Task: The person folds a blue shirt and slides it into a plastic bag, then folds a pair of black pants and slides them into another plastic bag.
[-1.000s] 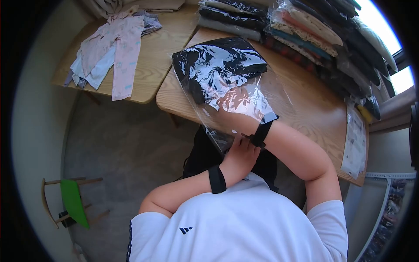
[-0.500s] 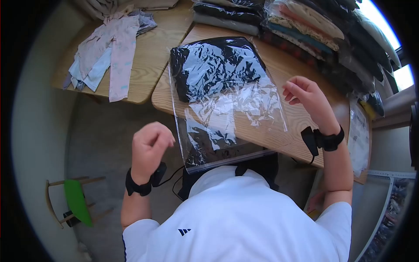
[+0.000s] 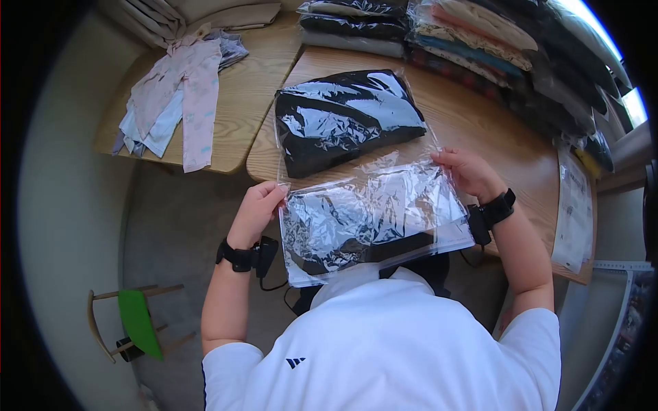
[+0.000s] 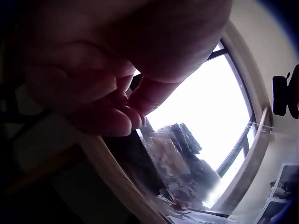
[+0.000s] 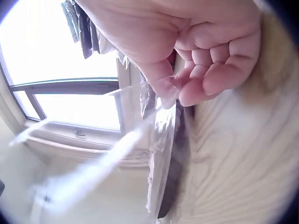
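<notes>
A clear plastic bag [image 3: 343,212] spreads across the near edge of the table, its open-looking end over the person's lap. Folded black clothing [image 3: 349,123] lies inside its far part. At the bag's left edge, my left hand [image 3: 259,209] pinches the film between thumb and fingers. My right hand [image 3: 471,175] pinches the right edge in the same manner. In the right wrist view, thumb and forefinger meet on the film [image 5: 163,100], with the other fingers curled. The left wrist view shows the left hand [image 4: 93,84] in shadow, fingertips together.
Bagged garments in stacks [image 3: 473,41] line the back of the wooden table [image 3: 510,161]. A second table [image 3: 253,79] on the left bears pink patterned clothing [image 3: 195,89]. Paper sheets [image 3: 572,212] lie at the right edge. A green chair [image 3: 139,322] stands on the floor at left.
Both hands first drew apart from over the bag, then came in to its side edges and took hold. The bag's near part is now lifted and drawn toward the body.
</notes>
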Demonstrator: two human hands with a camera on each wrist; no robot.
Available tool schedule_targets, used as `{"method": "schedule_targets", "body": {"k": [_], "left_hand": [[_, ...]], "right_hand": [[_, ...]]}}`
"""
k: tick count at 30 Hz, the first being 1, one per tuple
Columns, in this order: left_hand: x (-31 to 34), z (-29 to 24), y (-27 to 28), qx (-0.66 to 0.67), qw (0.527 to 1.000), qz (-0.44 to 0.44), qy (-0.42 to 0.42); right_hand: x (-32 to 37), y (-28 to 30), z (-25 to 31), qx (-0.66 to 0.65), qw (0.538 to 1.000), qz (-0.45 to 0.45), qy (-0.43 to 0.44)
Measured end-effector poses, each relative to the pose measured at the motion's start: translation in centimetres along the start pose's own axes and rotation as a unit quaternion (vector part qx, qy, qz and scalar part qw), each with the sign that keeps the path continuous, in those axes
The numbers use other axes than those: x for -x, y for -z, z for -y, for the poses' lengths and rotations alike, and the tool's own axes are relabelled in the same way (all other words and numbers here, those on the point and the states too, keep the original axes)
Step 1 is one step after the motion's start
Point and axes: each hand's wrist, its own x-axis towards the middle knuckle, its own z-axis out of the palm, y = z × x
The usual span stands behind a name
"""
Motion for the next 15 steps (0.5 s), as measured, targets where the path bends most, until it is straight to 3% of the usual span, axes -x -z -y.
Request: {"method": "schedule_targets", "body": {"k": [4, 5, 6, 7, 8, 10, 12, 15], "left_hand": [[0.5, 2.2, 1.3, 0.002, 0.999, 0.028, 0.02], [0.4, 2.8, 1.4, -0.1, 0.984, -0.068, -0.128], [0.6, 2.6, 1.1, -0.197, 0.928, -0.16, -0.272], [1.6, 2.0, 1.3, -0.258, 0.918, -0.142, -0.266], [1.6, 1.5, 1.0, -0.258, 0.919, -0.136, -0.265], [1.4, 1.0, 0.6, -0.425, 0.793, -0.12, -0.419], [0.9, 1.6, 0.4, -0.407, 0.812, -0.082, -0.41], [0.3, 1.7, 0.1, -0.489, 0.75, -0.092, -0.436]], "right_hand": [[3.6, -1.2, -0.8, -0.1, 0.993, -0.057, 0.024], [3.8, 0.2, -1.5, -0.059, 0.996, -0.052, 0.035], [4.3, 0.1, -1.4, -0.019, 0.998, -0.048, 0.045], [4.7, -0.2, -1.3, 0.059, 0.993, -0.1, 0.029], [5.0, -0.8, -1.0, 0.056, 0.993, -0.104, 0.026], [5.4, -2.2, 0.4, -0.018, 0.994, -0.103, -0.015], [4.7, -1.7, 0.3, -0.038, 0.995, -0.091, -0.007], [3.6, -1.3, -0.3, 0.039, 0.998, -0.055, 0.019]]}}
